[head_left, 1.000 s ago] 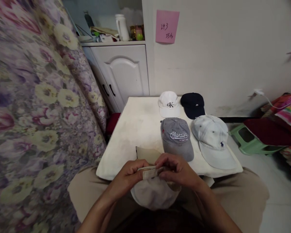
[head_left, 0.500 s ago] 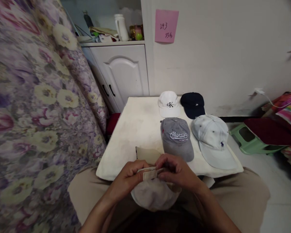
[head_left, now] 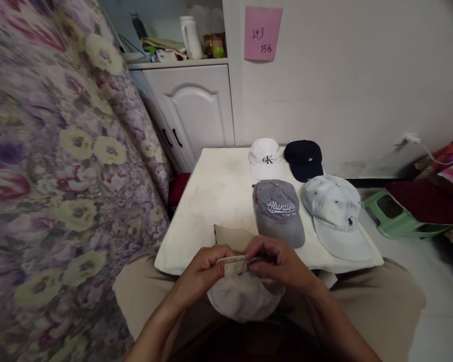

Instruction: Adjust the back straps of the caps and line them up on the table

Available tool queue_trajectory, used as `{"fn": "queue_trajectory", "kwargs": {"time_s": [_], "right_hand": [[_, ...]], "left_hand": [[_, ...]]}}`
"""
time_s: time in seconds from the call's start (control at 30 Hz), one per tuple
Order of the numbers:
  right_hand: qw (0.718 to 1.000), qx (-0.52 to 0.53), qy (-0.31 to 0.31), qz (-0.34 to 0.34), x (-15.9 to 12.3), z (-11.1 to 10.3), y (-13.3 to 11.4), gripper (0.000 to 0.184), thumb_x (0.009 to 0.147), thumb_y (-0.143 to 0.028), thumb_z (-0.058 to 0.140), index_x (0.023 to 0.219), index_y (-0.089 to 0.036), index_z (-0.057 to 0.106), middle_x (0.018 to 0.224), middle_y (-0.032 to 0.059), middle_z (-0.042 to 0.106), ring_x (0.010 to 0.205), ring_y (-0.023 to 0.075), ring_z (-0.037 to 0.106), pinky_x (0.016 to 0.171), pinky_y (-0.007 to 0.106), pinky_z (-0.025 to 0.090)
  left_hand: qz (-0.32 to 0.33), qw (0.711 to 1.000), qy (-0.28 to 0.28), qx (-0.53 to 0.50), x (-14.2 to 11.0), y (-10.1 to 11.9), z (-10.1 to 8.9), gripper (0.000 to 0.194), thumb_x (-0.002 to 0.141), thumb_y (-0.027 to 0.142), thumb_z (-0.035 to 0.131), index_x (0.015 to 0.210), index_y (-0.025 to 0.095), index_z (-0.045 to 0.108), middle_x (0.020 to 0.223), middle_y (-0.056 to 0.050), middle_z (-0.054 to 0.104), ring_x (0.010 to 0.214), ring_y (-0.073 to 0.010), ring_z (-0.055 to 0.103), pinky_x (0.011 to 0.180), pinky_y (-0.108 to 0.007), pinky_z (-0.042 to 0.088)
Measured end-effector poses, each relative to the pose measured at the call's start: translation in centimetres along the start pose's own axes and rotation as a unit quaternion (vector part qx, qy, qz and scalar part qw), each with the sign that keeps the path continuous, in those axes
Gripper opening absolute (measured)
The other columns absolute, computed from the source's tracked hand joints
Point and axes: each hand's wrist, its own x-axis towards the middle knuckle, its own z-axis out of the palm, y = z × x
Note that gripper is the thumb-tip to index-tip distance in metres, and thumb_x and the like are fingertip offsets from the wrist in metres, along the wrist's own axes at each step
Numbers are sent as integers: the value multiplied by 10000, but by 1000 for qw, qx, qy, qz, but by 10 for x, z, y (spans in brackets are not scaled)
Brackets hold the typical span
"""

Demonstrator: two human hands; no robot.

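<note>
Over my lap, at the table's near edge, a beige baseball cap is held between both hands, its brim pointing away from me. My left hand pinches the back strap at its left end, thumb on top. The fingers of my right hand are closed on the strap's other end and partly hide it. Just beyond my right hand lies a grey cap with white lettering. A pale blue cap with a small dark emblem sits to its right. Behind them are a white cap and a navy cap.
The caps lie on a table with a cream cover. A floral curtain hangs close on the left, and a white cabinet stands behind. At the right is a green stool with a dark red top. A pink note is on the wall.
The view has shifted slightly, so the whole scene sits a little further right and higher. Both hands keep their hold on the beige cap's strap, with barely any finger movement visible.
</note>
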Motion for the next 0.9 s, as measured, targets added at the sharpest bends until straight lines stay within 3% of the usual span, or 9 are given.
{"fn": "queue_trajectory", "kwargs": {"time_s": [0.53, 0.9], "right_hand": [[998, 23, 1, 55, -3, -5, -1, 199, 845, -284, 715, 988, -184, 620, 797, -6, 631, 654, 111, 576, 615, 242, 445], [996, 51, -11, 66, 5, 1, -1, 250, 786, -307, 763, 937, -179, 609, 682, -46, 569, 538, 76, 473, 508, 206, 375]], "left_hand": [[-11, 1000, -1, -14, -4, -5, -5, 353, 847, 479, 609, 702, 159, 574, 636, 25, 459, 606, -124, 349, 539, -225, 251], [-14, 1000, -13, -14, -5, -7, -9, 326, 861, 449, 607, 714, 158, 599, 644, 13, 481, 604, -127, 357, 531, -231, 265]]}}
